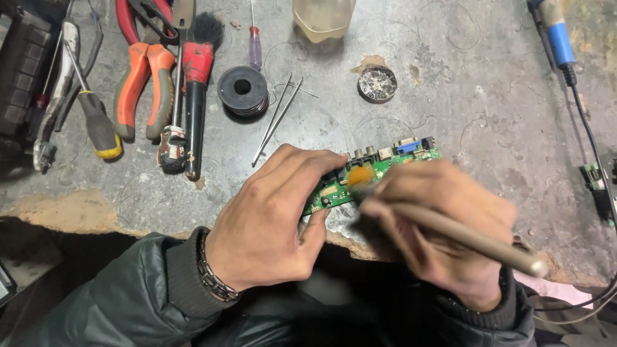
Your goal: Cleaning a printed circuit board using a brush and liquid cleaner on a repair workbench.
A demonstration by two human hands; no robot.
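Nearest the camera, two dark jacket sleeves [116, 295] are seen at the bottom of the view. Above them the left hand [270, 218] is closed around the near left end of a green circuit board [376, 170], with the thumb under the edge and the fingers curled over the top. The board is held just above the grey worktable [475, 103]. Its long side runs from about 8 o'clock up to 2 o'clock, with the row of plugs along the far edge.

The right hand [437, 225] is blurred, but it is seen to be closed around a brush [450, 228]. The brush handle points down to 4 o'clock. Its orange bristles are touching the board at the hand's 10 o'clock. So the board lies up and to the left of the right hand, and both hands are touching it or almost touching it.

Further away, at 11 o'clock, pliers [144, 77], a solder reel [242, 90] and tweezers [277, 119] are laid out.
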